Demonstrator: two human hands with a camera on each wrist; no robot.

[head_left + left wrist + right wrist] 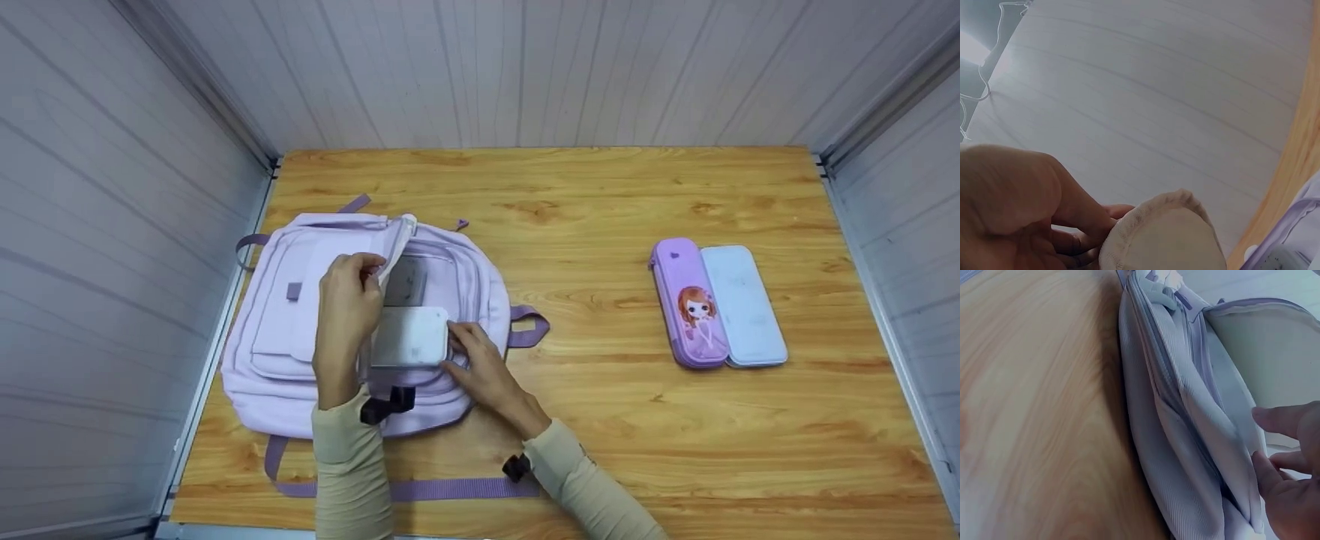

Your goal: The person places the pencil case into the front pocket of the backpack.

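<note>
A lilac backpack (292, 330) lies on the table at the left, its front pocket unzipped. My left hand (349, 300) pinches the edge of the pocket flap (1168, 242) and holds it raised; the flap's pale lining shows in the left wrist view. My right hand (484, 367) grips the right end of a white flat rectangular case (412, 337), thumb at one corner and fingers at the other. The case lies partly inside the pocket, its left end hidden by the flap and left arm. Behind it, a grey case-like thing (405, 281) sits in the pocket.
At the right of the wooden table (585, 420) lies a purple pencil case (675, 274) with a doll picture, beside a light blue flat case (746, 307). A purple strap (465, 489) runs along the front edge. Pale panels (487, 67) enclose the table's back and sides.
</note>
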